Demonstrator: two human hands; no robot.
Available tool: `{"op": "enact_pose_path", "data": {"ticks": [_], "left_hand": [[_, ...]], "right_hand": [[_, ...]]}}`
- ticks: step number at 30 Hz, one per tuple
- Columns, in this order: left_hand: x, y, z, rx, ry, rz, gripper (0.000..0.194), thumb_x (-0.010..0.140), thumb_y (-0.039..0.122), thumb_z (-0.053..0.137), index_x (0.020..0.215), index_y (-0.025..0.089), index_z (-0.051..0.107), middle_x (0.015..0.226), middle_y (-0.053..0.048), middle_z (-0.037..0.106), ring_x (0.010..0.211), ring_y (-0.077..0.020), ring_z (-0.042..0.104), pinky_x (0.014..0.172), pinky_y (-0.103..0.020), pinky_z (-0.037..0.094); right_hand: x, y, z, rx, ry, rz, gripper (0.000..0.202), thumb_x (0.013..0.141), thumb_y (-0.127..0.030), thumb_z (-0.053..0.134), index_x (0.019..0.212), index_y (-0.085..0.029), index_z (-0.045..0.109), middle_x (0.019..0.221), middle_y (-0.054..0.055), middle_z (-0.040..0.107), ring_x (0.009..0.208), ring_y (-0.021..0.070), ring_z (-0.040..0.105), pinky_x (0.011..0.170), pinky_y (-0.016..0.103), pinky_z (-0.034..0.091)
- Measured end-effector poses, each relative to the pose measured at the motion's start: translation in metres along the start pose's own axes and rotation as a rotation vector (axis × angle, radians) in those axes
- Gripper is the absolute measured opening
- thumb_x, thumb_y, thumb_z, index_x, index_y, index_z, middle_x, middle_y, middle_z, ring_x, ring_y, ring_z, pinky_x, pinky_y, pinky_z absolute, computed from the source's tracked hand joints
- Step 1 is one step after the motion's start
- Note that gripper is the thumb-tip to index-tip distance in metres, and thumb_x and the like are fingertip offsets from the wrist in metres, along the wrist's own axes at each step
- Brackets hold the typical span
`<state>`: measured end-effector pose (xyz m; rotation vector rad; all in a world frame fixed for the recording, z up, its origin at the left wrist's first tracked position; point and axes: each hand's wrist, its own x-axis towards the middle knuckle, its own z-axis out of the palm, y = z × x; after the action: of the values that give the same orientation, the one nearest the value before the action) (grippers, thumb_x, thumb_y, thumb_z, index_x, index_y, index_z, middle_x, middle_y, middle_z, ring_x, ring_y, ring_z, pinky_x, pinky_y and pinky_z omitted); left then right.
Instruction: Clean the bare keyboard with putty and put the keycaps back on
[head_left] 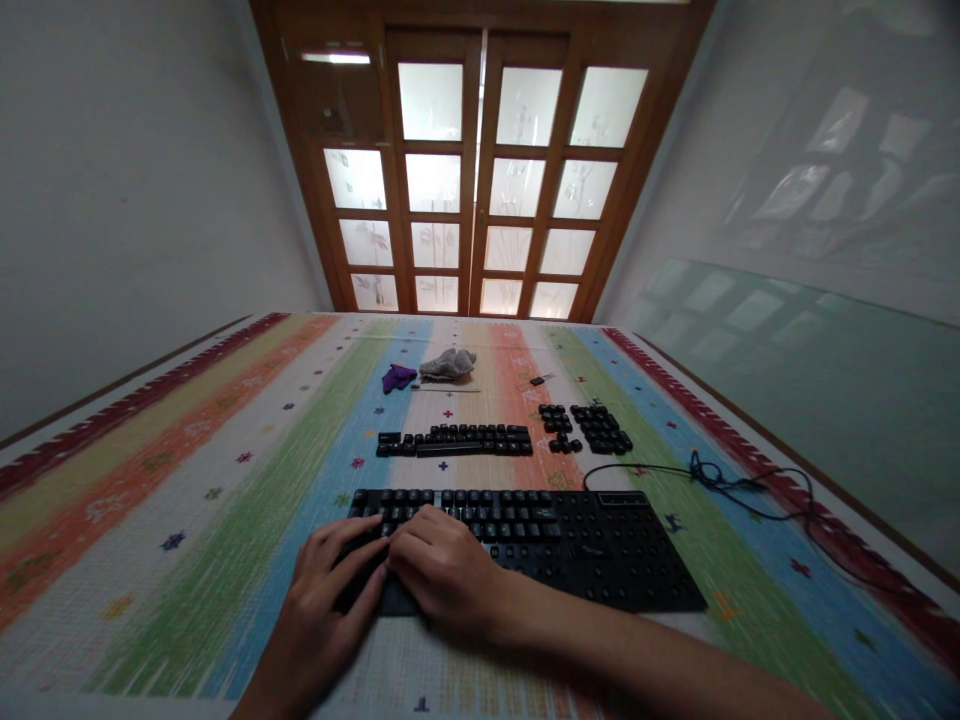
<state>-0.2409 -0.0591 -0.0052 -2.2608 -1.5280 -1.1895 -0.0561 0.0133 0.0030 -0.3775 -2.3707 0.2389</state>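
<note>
A black keyboard [630,560] lies across the cloth in front of me, with keycaps along its upper rows and bare key sockets on its right part. My left hand [322,590] rests over the keyboard's left end, fingers stretched out and spread across it. Close beside it, my right hand [442,570] is curled over the left part of the keyboard, fingertips pressed together and turned down. Whatever those fingertips pinch, if anything, is hidden behind the hand. Behind the keyboard, loose keycaps [472,440] lie in rows, and a separate group of keycaps [600,430] sits to the right.
A striped tablecloth [187,540] covers the table. Farther back lie a purple cloth [398,377], a grey cloth [448,366], a thin rod [450,390] and a small black tool [538,380]. The keyboard's cable [780,515] is coiled at right. Walls flank both sides.
</note>
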Motion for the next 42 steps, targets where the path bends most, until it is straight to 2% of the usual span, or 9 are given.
{"op": "enact_pose_path", "data": {"ticks": [7, 15, 20, 26, 30, 37, 40, 42], "left_hand": [[-0.003, 0.000, 0.002, 0.005, -0.006, -0.004, 0.020, 0.094, 0.025, 0.060, 0.111, 0.026, 0.071, 0.119, -0.007, 0.068, 0.111, -0.0252, 0.061, 0.094, -0.043, 0.052], [0.001, 0.000, 0.002, 0.033, 0.004, 0.031, 0.020, 0.095, 0.026, 0.058, 0.111, 0.026, 0.071, 0.116, -0.006, 0.069, 0.108, -0.0245, 0.062, 0.092, -0.042, 0.052], [0.002, 0.001, 0.002, 0.050, -0.008, 0.042, 0.020, 0.095, 0.025, 0.058, 0.110, 0.026, 0.071, 0.116, -0.006, 0.069, 0.107, -0.0241, 0.062, 0.092, -0.042, 0.052], [0.001, 0.001, 0.003, 0.041, -0.014, 0.019, 0.019, 0.095, 0.027, 0.059, 0.109, 0.028, 0.071, 0.116, -0.006, 0.069, 0.108, -0.0251, 0.063, 0.092, -0.043, 0.052], [0.001, 0.002, 0.003, 0.037, -0.014, 0.030, 0.019, 0.094, 0.026, 0.061, 0.110, 0.028, 0.071, 0.118, -0.006, 0.069, 0.109, -0.0251, 0.062, 0.092, -0.042, 0.051], [0.001, 0.004, 0.003, 0.040, -0.031, 0.013, 0.020, 0.095, 0.026, 0.060, 0.112, 0.027, 0.070, 0.118, -0.006, 0.068, 0.110, -0.0252, 0.061, 0.093, -0.042, 0.049], [0.001, 0.004, 0.002, 0.037, -0.035, 0.006, 0.023, 0.095, 0.026, 0.060, 0.116, 0.026, 0.068, 0.119, -0.006, 0.068, 0.111, -0.0253, 0.061, 0.094, -0.042, 0.048], [0.001, 0.004, 0.003, 0.034, -0.040, 0.004, 0.024, 0.095, 0.025, 0.060, 0.118, 0.026, 0.067, 0.120, -0.006, 0.068, 0.112, -0.0254, 0.060, 0.095, -0.043, 0.048]], "right_hand": [[-0.001, 0.004, 0.002, -0.014, -0.053, 0.011, 0.015, 0.097, -0.014, 0.049, 0.085, -0.017, 0.057, 0.083, 0.008, 0.065, 0.076, 0.0191, 0.053, 0.071, 0.031, 0.044], [-0.004, -0.001, -0.006, -0.107, -0.214, -0.011, 0.009, 0.090, -0.009, 0.054, 0.088, -0.017, 0.058, 0.091, 0.011, 0.068, 0.080, 0.0213, 0.056, 0.075, 0.032, 0.048], [-0.001, -0.003, -0.008, -0.108, -0.266, -0.001, 0.008, 0.087, -0.008, 0.056, 0.086, -0.016, 0.059, 0.089, 0.011, 0.067, 0.078, 0.0202, 0.056, 0.072, 0.031, 0.048], [0.000, -0.001, -0.009, 0.003, -0.200, 0.075, 0.011, 0.083, -0.005, 0.057, 0.086, -0.016, 0.059, 0.085, 0.008, 0.067, 0.074, 0.0172, 0.056, 0.069, 0.027, 0.046], [-0.001, -0.002, -0.011, 0.080, -0.174, 0.158, 0.011, 0.087, -0.008, 0.055, 0.082, -0.017, 0.059, 0.081, 0.005, 0.066, 0.069, 0.0157, 0.055, 0.067, 0.026, 0.044], [-0.002, 0.001, -0.014, 0.032, -0.156, 0.185, 0.010, 0.089, -0.012, 0.056, 0.081, -0.016, 0.060, 0.080, 0.007, 0.067, 0.074, 0.0168, 0.057, 0.070, 0.028, 0.043], [0.000, 0.004, -0.020, 0.091, -0.107, 0.284, 0.004, 0.088, -0.013, 0.060, 0.086, -0.017, 0.061, 0.081, 0.005, 0.067, 0.075, 0.0164, 0.058, 0.071, 0.027, 0.043], [0.001, 0.004, -0.025, 0.153, -0.082, 0.367, 0.007, 0.085, -0.013, 0.063, 0.090, -0.018, 0.060, 0.081, 0.003, 0.066, 0.073, 0.0155, 0.058, 0.070, 0.026, 0.043]]}}
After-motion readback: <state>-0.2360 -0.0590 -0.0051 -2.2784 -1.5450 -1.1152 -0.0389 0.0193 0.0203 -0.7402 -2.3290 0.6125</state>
